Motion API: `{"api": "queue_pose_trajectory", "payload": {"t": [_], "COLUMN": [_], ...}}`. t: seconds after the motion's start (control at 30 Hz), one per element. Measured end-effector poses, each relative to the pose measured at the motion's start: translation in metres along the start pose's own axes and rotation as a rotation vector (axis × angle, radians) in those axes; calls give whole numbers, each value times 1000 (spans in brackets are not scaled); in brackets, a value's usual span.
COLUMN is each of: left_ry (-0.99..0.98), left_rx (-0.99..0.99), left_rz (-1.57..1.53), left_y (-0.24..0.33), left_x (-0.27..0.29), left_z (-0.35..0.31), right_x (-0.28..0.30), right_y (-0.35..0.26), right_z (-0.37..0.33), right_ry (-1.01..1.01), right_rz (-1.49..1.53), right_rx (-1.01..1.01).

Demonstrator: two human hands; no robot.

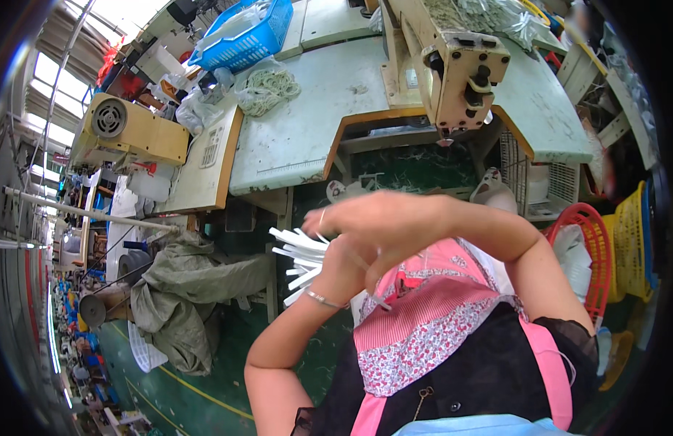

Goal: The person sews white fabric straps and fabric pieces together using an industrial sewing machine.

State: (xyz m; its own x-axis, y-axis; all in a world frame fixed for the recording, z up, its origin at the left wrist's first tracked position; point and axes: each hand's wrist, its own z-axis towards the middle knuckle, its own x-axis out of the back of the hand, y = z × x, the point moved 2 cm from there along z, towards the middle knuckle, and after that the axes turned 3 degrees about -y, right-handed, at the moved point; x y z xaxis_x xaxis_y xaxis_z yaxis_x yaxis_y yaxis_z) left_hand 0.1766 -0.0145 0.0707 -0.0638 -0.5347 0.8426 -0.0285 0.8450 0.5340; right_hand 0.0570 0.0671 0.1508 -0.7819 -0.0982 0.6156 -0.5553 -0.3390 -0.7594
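A bundle of narrow white strips sticks out to the left of my left hand, which is closed around it. That wrist wears a bracelet. My right hand reaches across the top of the left one, its fingers bent down over the bundle; it is slightly blurred. A ring shows on one of its fingers. What those fingers pinch is hidden. One thin pale strip hangs below the hands, in front of my pink flowered apron.
A cream machine head stands over the pale worktable. On the table lie a bag of pale green loops and a blue basket. A yellowish machine and grey-green cloth are at left, a red basket at right.
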Motion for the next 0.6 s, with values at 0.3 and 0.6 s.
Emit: {"api": "queue_pose_trajectory", "payload": {"t": [0.3,0.6], "left_ry": [464,329], "left_rx": [164,374], "left_rz": [-1497,297], "left_y": [-94,-27], "left_x": [12,11], "left_z": [-10,16], "right_x": [-29,-28], "right_y": [25,90], "right_z": [-41,-12], "right_ry": [323,552], "right_rz": [233,529], "right_rx": [188,-145]}}
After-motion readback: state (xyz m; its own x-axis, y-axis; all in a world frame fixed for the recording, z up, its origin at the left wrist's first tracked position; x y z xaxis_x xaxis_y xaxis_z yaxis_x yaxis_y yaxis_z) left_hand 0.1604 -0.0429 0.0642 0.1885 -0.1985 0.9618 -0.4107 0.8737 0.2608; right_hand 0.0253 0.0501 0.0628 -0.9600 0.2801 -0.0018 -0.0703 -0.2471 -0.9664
